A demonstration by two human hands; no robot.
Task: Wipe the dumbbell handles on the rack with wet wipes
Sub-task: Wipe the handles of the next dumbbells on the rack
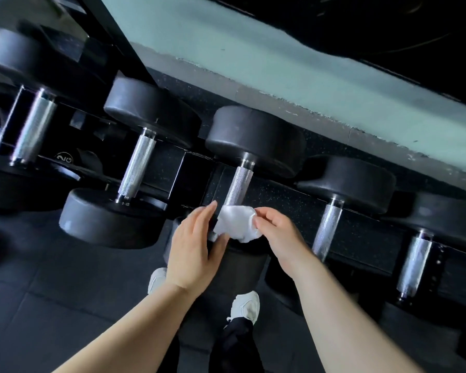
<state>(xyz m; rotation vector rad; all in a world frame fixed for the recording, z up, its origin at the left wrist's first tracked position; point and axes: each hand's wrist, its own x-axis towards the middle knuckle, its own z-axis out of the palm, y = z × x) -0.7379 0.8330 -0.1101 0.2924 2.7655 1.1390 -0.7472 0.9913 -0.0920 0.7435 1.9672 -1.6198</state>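
Between the two hands, a crumpled white wet wipe [236, 223] is held just over the near end of the middle dumbbell handle [237, 185]. The wipe is pinched at its right edge by the curled fingers and thumb of the right hand [277, 238]. The left hand [193, 246] is laid against the opposite side with its fingers nearly straight and its thumb touching the lower corner; whether that corner is truly gripped cannot be told.

Directly beyond the grip, the knurled steel of the handle runs on to the far head [256, 141] of its dumbbell, while the near head is largely hidden beneath the hands. To the left of the grip a second handle [137, 168] lies bare. To the right a third handle [327, 230] and a fourth handle [414, 262] are seen on the same rack [197, 173].

The step in hand is judged to be the setting of the wipe onto the middle handle: the cloth is bunched at the bar's near end and not yet wrapped round it. For the next move, the wipe would need to be closed round the bar and drawn away from the grip along its full length. Some turning would be needed so that the underside is reached, and firm but even pressure, since the knurling is likely to snag a thin wet sheet.
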